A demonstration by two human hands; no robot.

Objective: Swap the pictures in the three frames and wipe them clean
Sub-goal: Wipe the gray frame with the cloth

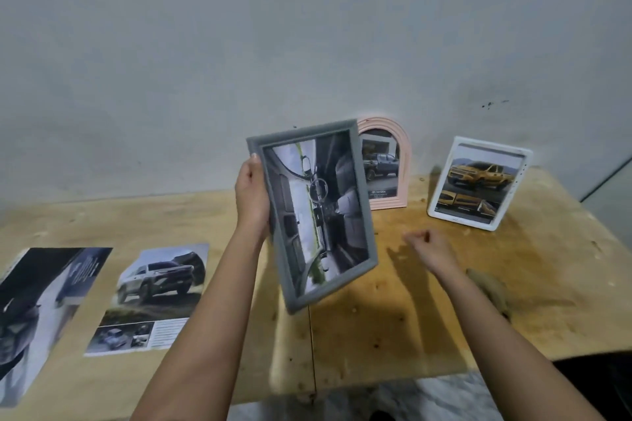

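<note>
Grey frame (pixel 312 212), with a car-interior picture turned sideways in it, is held tilted above the wooden table (pixel 393 318). Left hand (pixel 252 200) grips its left edge, thumb on the front rim. Right hand (pixel 429 249) hovers over the table to the frame's right, fingers loosely curled, holding nothing. A pink arched frame (pixel 384 164) and a white frame (pixel 478 183) stand by the wall. Two loose car prints (pixel 154 297) lie at the left; a brown cloth (pixel 492 290) lies at the right.
</note>
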